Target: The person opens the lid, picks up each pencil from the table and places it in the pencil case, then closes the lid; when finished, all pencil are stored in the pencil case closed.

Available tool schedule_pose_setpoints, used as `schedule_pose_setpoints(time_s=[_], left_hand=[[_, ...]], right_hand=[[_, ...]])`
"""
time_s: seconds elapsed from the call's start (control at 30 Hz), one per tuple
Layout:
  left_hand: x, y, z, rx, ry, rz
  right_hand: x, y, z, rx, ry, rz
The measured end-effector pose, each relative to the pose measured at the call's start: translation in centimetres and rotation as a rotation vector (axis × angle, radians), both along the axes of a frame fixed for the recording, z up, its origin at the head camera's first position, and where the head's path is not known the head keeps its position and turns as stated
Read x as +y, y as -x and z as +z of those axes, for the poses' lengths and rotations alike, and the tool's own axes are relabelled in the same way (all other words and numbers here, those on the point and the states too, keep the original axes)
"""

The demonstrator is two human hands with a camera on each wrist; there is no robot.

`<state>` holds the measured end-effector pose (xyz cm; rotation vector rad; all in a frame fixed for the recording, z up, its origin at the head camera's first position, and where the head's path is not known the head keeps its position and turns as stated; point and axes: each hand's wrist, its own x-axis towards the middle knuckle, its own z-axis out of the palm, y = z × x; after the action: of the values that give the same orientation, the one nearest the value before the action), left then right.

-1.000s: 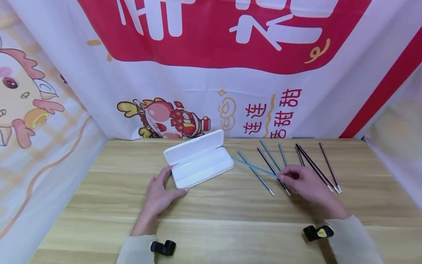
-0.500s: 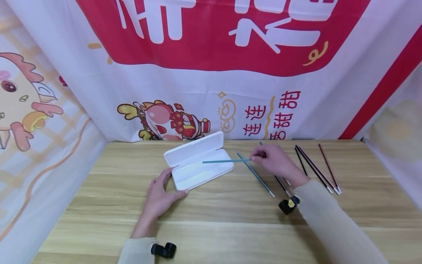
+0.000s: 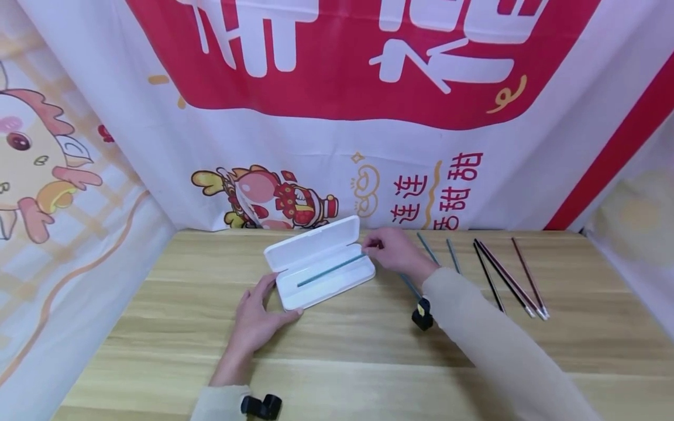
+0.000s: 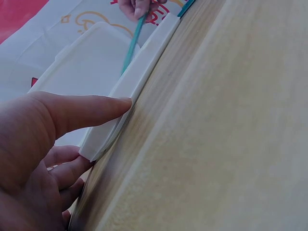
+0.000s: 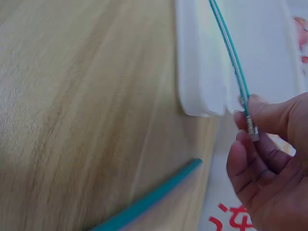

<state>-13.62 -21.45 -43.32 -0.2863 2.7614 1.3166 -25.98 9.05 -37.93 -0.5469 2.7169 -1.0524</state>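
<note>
Pinches a teal pencil (image 3: 332, 269) by its metal-banded end between the thumb and fingertips of the right hand (image 3: 392, 248), with the shaft slanting across the tray of an open white case (image 3: 337, 283), contact with the tray impossible to tell. Grips the case at its near left corner with the left hand (image 3: 257, 318), thumb and fingers well apart, thumb against the front wall and fingers at the left end. To the right, on the wooden table (image 3: 337, 386), more pencils (image 3: 529, 278).
</note>
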Motion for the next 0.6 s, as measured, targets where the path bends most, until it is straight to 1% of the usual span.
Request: schedule_pose_setpoints(time_s=[0.1, 0.2, 0.43, 0.53, 0.6], left_hand=[[-0.2, -0.2, -0.1, 0.007, 0.011, -0.002], [-0.1, -0.2, -0.2, 0.019, 0.015, -0.009], [0.1, -0.2, -0.1, 0.015, 0.001, -0.006], [0.1, -0.2, -0.1, 0.013, 0.003, 0.000], [0.1, -0.2, 0.0, 0.009, 0.004, 0.006]], right_hand=[[-1.2, 0.3, -0.6, -0.001, 0.001, 0.012], [-2.0, 0.6, -1.1, -0.020, 0.022, 0.001], [-2.7, 0.8, -2.5, -0.003, 0.071, 0.045], [-2.9, 0.8, -2.7, 0.006, 0.056, 0.042], [-3.1, 0.9, -2.8, 0.007, 0.026, 0.032]])
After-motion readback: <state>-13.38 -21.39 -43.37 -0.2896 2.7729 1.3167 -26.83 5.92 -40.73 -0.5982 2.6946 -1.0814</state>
